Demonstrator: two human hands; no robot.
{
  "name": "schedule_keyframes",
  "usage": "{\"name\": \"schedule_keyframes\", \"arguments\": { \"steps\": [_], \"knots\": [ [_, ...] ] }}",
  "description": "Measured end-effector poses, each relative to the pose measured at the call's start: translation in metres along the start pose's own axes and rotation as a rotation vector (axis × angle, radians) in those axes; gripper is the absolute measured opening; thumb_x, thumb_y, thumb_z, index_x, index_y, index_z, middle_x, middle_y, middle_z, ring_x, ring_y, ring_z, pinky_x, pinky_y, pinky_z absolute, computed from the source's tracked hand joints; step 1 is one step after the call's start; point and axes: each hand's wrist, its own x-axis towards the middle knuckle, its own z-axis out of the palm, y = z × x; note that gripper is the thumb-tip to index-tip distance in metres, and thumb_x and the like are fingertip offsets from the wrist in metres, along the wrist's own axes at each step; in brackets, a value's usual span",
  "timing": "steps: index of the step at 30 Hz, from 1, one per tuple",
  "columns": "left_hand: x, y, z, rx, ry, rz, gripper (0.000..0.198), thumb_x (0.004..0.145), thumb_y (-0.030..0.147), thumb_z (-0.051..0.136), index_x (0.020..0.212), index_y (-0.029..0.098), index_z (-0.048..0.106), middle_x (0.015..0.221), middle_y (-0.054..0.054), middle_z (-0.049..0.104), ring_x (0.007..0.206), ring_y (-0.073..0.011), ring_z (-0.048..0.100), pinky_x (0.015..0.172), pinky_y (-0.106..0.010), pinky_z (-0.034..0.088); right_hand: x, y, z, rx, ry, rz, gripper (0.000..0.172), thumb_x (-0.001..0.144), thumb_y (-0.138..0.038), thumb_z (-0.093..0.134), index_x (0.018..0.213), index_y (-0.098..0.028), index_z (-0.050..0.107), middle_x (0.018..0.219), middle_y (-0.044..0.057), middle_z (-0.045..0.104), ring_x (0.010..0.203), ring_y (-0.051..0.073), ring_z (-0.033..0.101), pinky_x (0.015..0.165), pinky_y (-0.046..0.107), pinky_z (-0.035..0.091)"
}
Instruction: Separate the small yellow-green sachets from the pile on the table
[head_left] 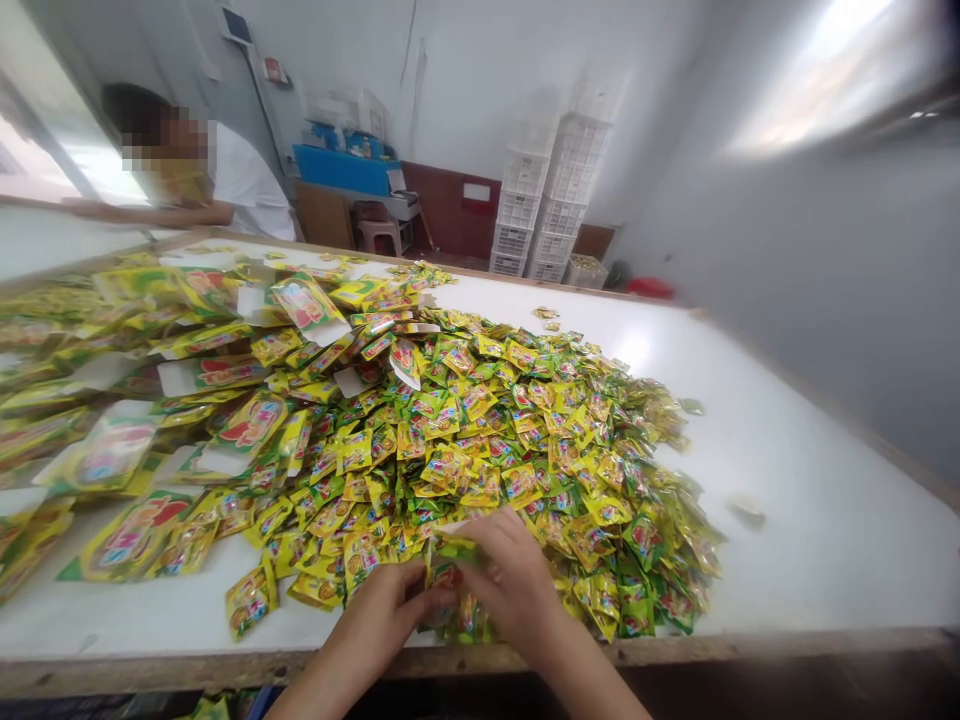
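A big heap of small yellow-green sachets (480, 440) lies on the white table (810, 500). At the heap's near edge my left hand (390, 605) and my right hand (506, 570) meet, fingers curled around a small bunch of sachets (457, 600) held between them. Larger yellow-green flat packs (127, 450) are piled on the left side of the table.
The table has a wooden front edge (712, 648). Another person in a white shirt (247, 180) leans on the far left corner. Stacked white crates (544, 210), a blue box and a stool stand by the back wall. A grey wall runs along the right.
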Motion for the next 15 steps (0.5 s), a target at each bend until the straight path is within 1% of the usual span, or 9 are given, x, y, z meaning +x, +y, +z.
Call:
{"name": "schedule_keyframes", "arguments": {
  "steps": [1,3,4,8,9,11,13,14,15],
  "knots": [
    [-0.001,0.000,0.000,0.005,0.001,0.002,0.029,0.078,0.047,0.061,0.074,0.019,0.069,0.068,0.000,0.066,0.070,-0.0206,0.057,0.064,-0.024,0.042,-0.001,0.002,0.003,-0.051,-0.025,-0.003,0.031,0.084,-0.013,0.061,0.112,-0.026,0.066,0.097,0.004,0.066,0.094,0.021,0.056,0.083,0.032,0.044],
    [-0.004,0.000,-0.001,0.004,0.009,0.012,0.029,0.078,0.047,0.062,0.074,0.019,0.069,0.066,0.001,0.064,0.069,-0.0201,0.056,0.064,-0.024,0.041,-0.002,0.003,0.005,-0.124,-0.079,0.035,0.037,0.082,-0.010,0.060,0.115,-0.026,0.065,0.099,0.004,0.064,0.095,0.020,0.056,0.082,0.030,0.043],
    [-0.005,0.000,-0.001,0.001,0.009,0.023,0.030,0.078,0.048,0.062,0.074,0.019,0.069,0.065,0.001,0.064,0.069,-0.0199,0.056,0.064,-0.024,0.041,-0.003,0.002,0.005,-0.151,-0.110,0.060,0.037,0.081,-0.010,0.060,0.114,-0.026,0.065,0.099,0.004,0.064,0.094,0.020,0.056,0.081,0.028,0.043],
    [-0.009,-0.005,0.002,0.033,0.011,0.068,0.031,0.083,0.047,0.060,0.074,0.018,0.069,0.064,0.001,0.062,0.066,-0.0187,0.054,0.062,-0.025,0.040,0.001,-0.011,0.000,-0.266,-0.239,0.136,0.024,0.078,-0.013,0.061,0.097,-0.023,0.068,0.090,0.002,0.061,0.083,0.017,0.058,0.074,0.025,0.043],
    [-0.010,-0.005,0.003,0.060,0.024,0.077,0.031,0.083,0.046,0.059,0.073,0.018,0.068,0.063,0.001,0.061,0.064,-0.0185,0.054,0.061,-0.025,0.040,0.003,-0.016,-0.002,-0.303,-0.264,0.136,0.024,0.076,-0.013,0.061,0.096,-0.024,0.069,0.089,0.002,0.061,0.082,0.017,0.058,0.073,0.025,0.043],
    [-0.013,-0.005,0.006,0.114,0.097,0.116,0.028,0.082,0.046,0.063,0.073,0.020,0.068,0.065,0.000,0.061,0.065,-0.0195,0.054,0.061,-0.025,0.040,0.007,-0.025,-0.004,-0.384,-0.317,0.102,0.024,0.076,-0.013,0.061,0.096,-0.024,0.069,0.091,0.002,0.061,0.084,0.019,0.058,0.076,0.027,0.043],
    [-0.015,-0.004,0.010,0.095,0.184,0.192,0.022,0.079,0.043,0.068,0.085,0.022,0.072,0.080,-0.004,0.066,0.078,-0.0236,0.058,0.071,-0.028,0.044,0.011,-0.033,-0.007,-0.449,-0.368,0.032,0.021,0.076,-0.013,0.060,0.093,-0.022,0.068,0.091,0.004,0.061,0.087,0.021,0.057,0.080,0.029,0.043],
    [-0.015,-0.004,0.013,0.031,0.208,0.231,0.024,0.079,0.042,0.069,0.095,0.024,0.072,0.090,-0.006,0.068,0.089,-0.0260,0.059,0.079,-0.030,0.045,0.013,-0.036,-0.008,-0.460,-0.389,-0.003,0.018,0.077,-0.012,0.060,0.091,-0.021,0.067,0.091,0.005,0.062,0.088,0.021,0.057,0.081,0.030,0.043],
    [-0.015,-0.005,0.016,-0.067,0.207,0.258,0.029,0.080,0.040,0.069,0.105,0.025,0.071,0.100,-0.007,0.068,0.098,-0.0275,0.059,0.087,-0.032,0.045,0.014,-0.037,-0.009,-0.453,-0.397,-0.022,0.017,0.078,-0.012,0.060,0.092,-0.020,0.066,0.092,0.006,0.062,0.089,0.022,0.057,0.081,0.030,0.043]
  ]
}}
